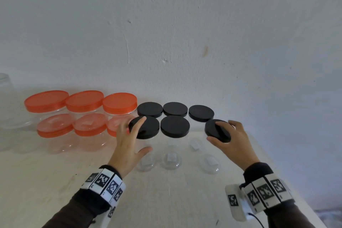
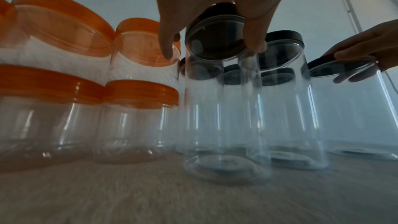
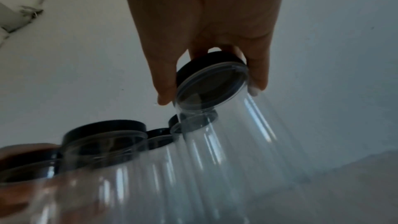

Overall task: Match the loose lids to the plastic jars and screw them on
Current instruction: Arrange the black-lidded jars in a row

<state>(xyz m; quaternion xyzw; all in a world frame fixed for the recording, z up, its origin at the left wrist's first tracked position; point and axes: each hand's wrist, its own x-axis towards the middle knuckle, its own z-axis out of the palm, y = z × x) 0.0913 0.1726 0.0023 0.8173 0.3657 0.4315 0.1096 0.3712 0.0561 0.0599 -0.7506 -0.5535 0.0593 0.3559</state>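
Observation:
Six tall clear jars with black lids stand in two rows by the wall. My left hand reaches over the front left jar, fingers curled round its black lid, thumb down by the jar's side. My right hand grips the black lid of the front right jar, which leans over to one side. The middle front jar stands untouched between my hands. In the right wrist view my thumb and fingers clasp the lid's rim.
Several wider clear jars with orange lids are stacked in two layers on the left against the wall. A clear container sits at the far left. The pale wooden table ends close to my right wrist.

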